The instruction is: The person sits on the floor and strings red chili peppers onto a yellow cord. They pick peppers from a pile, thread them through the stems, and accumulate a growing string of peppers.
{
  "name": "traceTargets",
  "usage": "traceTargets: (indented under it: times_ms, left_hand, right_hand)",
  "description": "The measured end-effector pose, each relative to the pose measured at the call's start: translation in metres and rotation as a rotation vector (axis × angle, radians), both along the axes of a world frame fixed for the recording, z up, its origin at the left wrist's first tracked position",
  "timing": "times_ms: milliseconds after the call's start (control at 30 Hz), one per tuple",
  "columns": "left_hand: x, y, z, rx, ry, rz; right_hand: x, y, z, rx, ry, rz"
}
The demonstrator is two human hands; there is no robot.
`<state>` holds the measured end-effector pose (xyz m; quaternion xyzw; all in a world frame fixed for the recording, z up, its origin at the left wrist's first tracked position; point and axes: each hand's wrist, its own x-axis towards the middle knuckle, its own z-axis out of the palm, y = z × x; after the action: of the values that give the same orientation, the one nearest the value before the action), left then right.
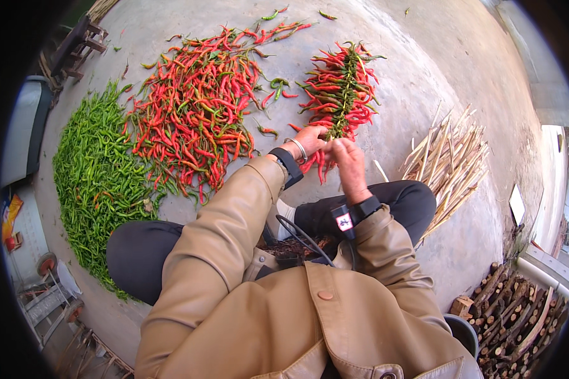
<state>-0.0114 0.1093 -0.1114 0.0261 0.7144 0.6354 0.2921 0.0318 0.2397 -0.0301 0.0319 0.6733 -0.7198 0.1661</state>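
A long bundle of red chili peppers lies on the floor ahead of me, with the green stems gathered along its middle. At its near end my left hand is closed, its fingers round the stems. Right beside it, my right hand has thumb and fingers pinched together at the same end; whatever lies between them is too small to make out. A few red peppers hang below the hands. To the left spreads a loose heap of red chili peppers, mixed with some green ones.
Farther left lies a heap of green chili peppers. Pale dry stalks are piled to the right, by my knee. Stacked firewood and a grey bucket are at the lower right. A wheeled cart stands at the lower left.
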Motion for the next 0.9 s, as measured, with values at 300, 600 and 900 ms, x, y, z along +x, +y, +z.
traceTargets:
  times_ms: [300,600,900]
  left_hand:
    - [-0.008,-0.003,-0.004,-0.006,0.0,-0.073]
    - [-0.011,-0.016,0.022,0.654,-0.718,0.184]
    - [-0.007,-0.012,0.029,0.63,-0.667,0.242]
  right_hand:
    - [-0.005,0.015,-0.035,0.09,-0.117,0.055]
    - [-0.012,0.028,-0.054,-0.194,-0.195,-0.015]
    - [-0.008,0.026,-0.034,0.038,0.108,0.067]
